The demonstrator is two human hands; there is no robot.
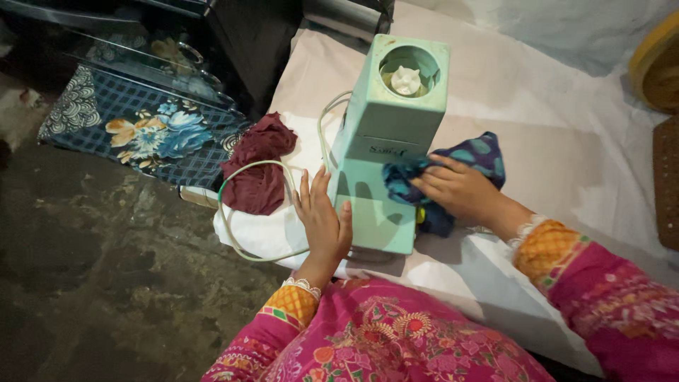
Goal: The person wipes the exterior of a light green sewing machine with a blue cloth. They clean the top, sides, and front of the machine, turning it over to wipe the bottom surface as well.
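A dark red rag (259,167) lies crumpled on the white sheet (566,134). A flowery blue cloth (145,131) is spread near the dark, stained floor (99,276). A yellow round thing (654,64) peeks in at the far edge.

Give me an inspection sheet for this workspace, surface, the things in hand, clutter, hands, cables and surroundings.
Surface: white cloth spread over a low platform, creased.
Things in hand: mint green mixer base, upright, open socket on top; blue dotted rag pressed against its side.
Clutter: crumpled maroon cloth lying left of the mixer base.
Hands: left hand flat against the lower left side of the base; right hand gripping the rag.
Cables: pale green cord looping from the base over the maroon cloth and past the left hand.
Surroundings: dark rough floor; blue floral fabric on it; yellow round object at the right edge, partly cut off.
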